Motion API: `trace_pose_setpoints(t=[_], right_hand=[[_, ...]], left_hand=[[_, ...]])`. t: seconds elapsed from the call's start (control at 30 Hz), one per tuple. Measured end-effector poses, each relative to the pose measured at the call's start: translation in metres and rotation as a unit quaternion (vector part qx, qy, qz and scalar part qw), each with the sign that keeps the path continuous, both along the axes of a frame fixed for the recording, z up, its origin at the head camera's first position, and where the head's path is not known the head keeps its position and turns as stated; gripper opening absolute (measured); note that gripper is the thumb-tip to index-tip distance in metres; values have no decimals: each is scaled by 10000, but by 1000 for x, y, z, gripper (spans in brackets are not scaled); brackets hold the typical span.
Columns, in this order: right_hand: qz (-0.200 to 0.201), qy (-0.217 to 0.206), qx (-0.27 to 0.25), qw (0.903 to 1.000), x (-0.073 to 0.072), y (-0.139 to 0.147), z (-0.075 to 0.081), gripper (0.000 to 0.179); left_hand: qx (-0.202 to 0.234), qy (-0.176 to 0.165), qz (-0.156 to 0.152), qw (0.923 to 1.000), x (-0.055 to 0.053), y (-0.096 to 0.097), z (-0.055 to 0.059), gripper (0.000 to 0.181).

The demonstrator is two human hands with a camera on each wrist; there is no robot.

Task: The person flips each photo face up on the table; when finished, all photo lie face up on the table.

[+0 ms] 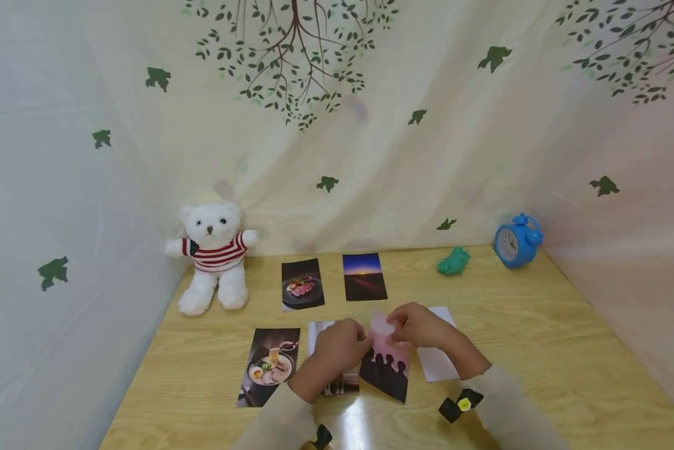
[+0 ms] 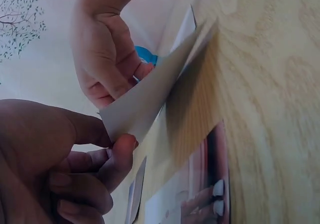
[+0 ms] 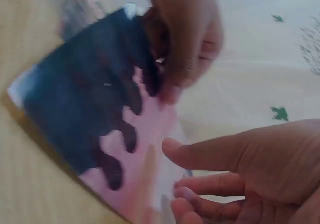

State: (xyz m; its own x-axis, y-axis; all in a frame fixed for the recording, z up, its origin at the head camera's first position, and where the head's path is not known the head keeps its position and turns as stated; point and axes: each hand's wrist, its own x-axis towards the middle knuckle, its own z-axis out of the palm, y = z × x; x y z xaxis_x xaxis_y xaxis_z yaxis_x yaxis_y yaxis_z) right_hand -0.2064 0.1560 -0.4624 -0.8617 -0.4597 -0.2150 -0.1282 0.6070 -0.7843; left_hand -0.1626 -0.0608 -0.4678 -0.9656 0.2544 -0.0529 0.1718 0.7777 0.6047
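My left hand [image 1: 339, 347] pinches the edge of a photo card [image 1: 384, 378] between thumb and forefinger. The card has a pink upper part dripping over a dark lower part. It is tilted up off the table, its pale back [image 2: 150, 99] showing in the left wrist view. At the card's opposite edge is my right hand [image 1: 421, 325], thumb and fingers apart, with the thumb tip overlapping the pink area in the right wrist view. Under my left hand lies another photo card [image 1: 342, 382], partly hidden. A white card [image 1: 439, 362] lies below my right wrist.
A ramen photo [image 1: 269, 369] lies at left. Farther back are a meat-dish photo [image 1: 303, 285] and a sunset photo [image 1: 365, 277]. A white teddy bear [image 1: 216, 259] sits at back left. A green lump [image 1: 453, 261] and a blue alarm clock [image 1: 517, 242] stand at back right.
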Motion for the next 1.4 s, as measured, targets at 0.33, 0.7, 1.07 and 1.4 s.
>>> trace_pose_setpoints(t=[0.33, 0.7, 1.07, 1.4], right_hand=[[264, 758, 766, 9938, 4, -16, -20, 55], [108, 640, 855, 9942, -4, -14, -15, 52], [-844, 746, 1330, 9847, -19, 63, 3, 32], [-1176, 320, 1859, 9750, -22, 99, 1, 50]], left_hand=[[-1168, 100, 51, 9931, 4, 5, -7, 49], [-1648, 302, 312, 9854, 1, 11, -10, 31], [-2010, 1077, -125, 9736, 8, 57, -6, 34], [-2453, 1122, -1363, 9532, 13, 117, -15, 38]])
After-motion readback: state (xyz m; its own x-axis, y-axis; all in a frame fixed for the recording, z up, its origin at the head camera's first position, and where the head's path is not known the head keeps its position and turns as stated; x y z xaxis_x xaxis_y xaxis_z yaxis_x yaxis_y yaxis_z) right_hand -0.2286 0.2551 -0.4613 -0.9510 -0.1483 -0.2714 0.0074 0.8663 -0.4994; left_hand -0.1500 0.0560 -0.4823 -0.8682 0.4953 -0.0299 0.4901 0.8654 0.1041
